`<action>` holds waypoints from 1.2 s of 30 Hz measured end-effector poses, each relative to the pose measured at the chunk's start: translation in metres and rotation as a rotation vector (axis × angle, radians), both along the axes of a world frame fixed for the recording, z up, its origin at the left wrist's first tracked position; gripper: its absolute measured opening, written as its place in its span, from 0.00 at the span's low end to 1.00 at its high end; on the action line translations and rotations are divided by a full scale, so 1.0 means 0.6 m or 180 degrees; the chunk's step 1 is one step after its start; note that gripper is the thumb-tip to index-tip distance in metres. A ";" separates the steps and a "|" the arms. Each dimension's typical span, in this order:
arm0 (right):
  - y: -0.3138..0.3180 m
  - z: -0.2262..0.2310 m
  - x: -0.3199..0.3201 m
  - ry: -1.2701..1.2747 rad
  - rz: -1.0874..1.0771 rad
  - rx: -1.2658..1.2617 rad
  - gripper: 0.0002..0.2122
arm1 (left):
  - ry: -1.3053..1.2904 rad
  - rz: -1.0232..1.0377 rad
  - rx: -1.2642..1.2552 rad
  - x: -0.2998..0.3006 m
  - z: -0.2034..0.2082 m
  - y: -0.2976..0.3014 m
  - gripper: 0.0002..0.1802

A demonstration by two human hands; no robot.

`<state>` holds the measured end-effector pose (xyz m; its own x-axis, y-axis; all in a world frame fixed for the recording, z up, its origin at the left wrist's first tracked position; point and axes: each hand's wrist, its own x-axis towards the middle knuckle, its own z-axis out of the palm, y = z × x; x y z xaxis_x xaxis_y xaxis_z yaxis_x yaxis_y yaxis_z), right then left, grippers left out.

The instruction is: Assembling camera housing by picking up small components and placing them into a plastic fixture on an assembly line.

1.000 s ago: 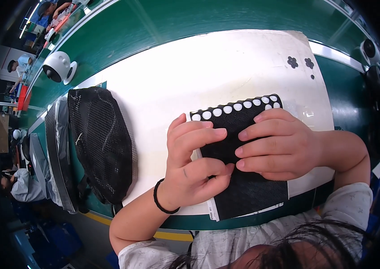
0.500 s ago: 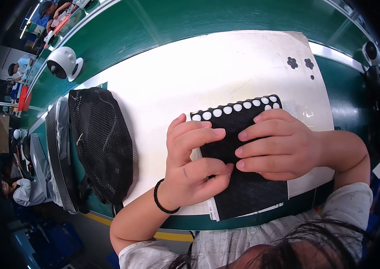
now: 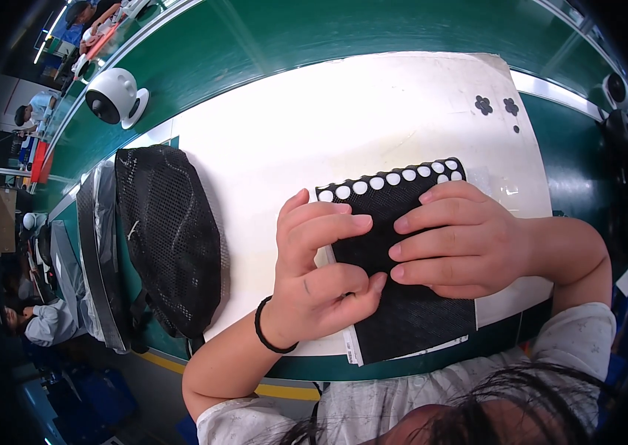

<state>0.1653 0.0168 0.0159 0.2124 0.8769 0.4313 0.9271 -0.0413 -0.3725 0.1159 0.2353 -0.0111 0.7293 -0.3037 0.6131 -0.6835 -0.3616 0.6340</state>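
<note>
Left hand [image 3: 321, 282]: fingers bent and spread apart, thumb and forefinger tips close together over the cloth; whether they pinch it, I cannot tell.
Right hand [image 3: 458, 241]: laid over the cloth, fingers slightly curved and close together; the thumb is mostly hidden, so I cannot tell if it grips.
Black cloth [image 3: 414, 330]: beneath both hands, reaching beyond them and back toward the person.
White dots [image 3: 377, 183]: in a row along the cloth's far edge, just beyond the fingers, with more near the right hand.
White board [image 3: 277, 148]: under the cloth and hands, on the green table [image 3: 299, 37].
Black mesh bag [image 3: 169, 237]: left of the left hand, well apart.
Black flower shapes [image 3: 483, 105]: beyond the right hand, on the board.
White camera [image 3: 117, 100]: far beyond the left hand, past the bag.
</note>
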 end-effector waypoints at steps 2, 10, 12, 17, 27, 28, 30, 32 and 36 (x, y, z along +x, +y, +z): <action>0.000 0.000 0.000 0.0012 0.0001 -0.0001 0.13 | -0.0004 -0.0005 0.0000 0.000 0.001 0.000 0.13; 0.002 -0.001 -0.002 -0.0011 -0.0026 0.0009 0.12 | -0.0062 -0.0003 0.0007 -0.002 0.000 0.001 0.13; 0.003 -0.001 -0.002 -0.0013 -0.0025 0.0010 0.12 | -0.0061 0.0000 0.0009 -0.002 -0.001 0.001 0.13; 0.002 0.000 -0.002 -0.0003 -0.0029 0.0017 0.12 | -0.0098 0.0003 0.0059 0.000 0.000 0.002 0.13; 0.003 0.003 -0.003 -0.0247 -0.0049 0.0243 0.13 | -0.0044 0.0019 0.0093 0.000 0.000 0.004 0.11; 0.003 0.005 -0.004 -0.0359 -0.0019 0.0234 0.13 | 0.0006 0.0063 0.0142 -0.001 0.003 0.004 0.10; 0.003 0.007 -0.004 -0.0354 -0.0012 0.0229 0.13 | 0.0020 0.0059 0.0195 -0.003 0.007 0.006 0.10; 0.003 0.008 -0.005 -0.0341 -0.0007 0.0215 0.12 | 0.0042 0.0052 0.0240 -0.004 0.010 0.006 0.10; 0.003 0.007 -0.003 -0.0321 0.0032 0.0275 0.12 | 0.0061 0.0063 0.0293 -0.004 0.014 0.006 0.10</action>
<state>0.1633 0.0186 0.0201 0.1556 0.8373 0.5241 0.9602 -0.0036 -0.2792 0.1132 0.2389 -0.0026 0.7471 -0.3434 0.5691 -0.6637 -0.4323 0.6104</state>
